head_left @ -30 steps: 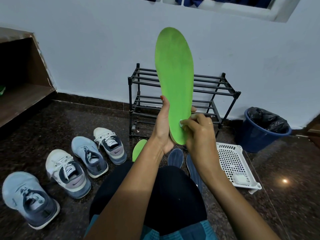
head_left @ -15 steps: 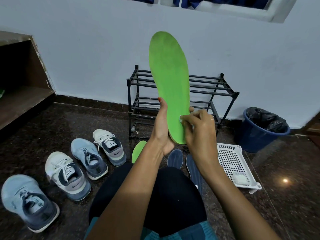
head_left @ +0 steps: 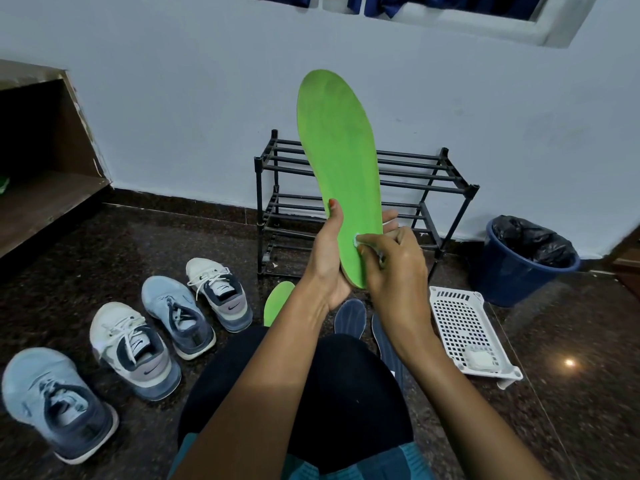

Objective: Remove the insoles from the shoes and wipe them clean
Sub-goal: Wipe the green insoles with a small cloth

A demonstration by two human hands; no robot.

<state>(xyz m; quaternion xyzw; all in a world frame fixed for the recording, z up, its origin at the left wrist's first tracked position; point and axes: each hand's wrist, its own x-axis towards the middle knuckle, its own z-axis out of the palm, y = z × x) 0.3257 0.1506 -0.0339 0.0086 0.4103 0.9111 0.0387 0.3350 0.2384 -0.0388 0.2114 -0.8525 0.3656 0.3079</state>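
Observation:
A bright green insole (head_left: 337, 161) stands upright in front of me, toe end up. My left hand (head_left: 327, 261) grips its heel end, thumb on the front face and fingers behind. My right hand (head_left: 394, 268) pinches a small white wipe (head_left: 356, 241) against the insole's lower part. A second green insole (head_left: 277, 303) lies on the floor behind my left wrist. Two dark blue insoles (head_left: 350, 317) lie on the floor between my arms. Several grey and white sneakers (head_left: 131, 348) sit in a row at the left.
A black shoe rack (head_left: 429, 178) stands against the wall. A white perforated tray (head_left: 464, 327) with a small white pad in it lies at the right. Beyond it is a blue bin (head_left: 509, 275) with a black liner. A wooden shelf (head_left: 41, 199) is at the far left.
The insole has tilted and shifted slightly left. My right hand with the wipe has slid a little along its lower part. My left hand keeps its grip.

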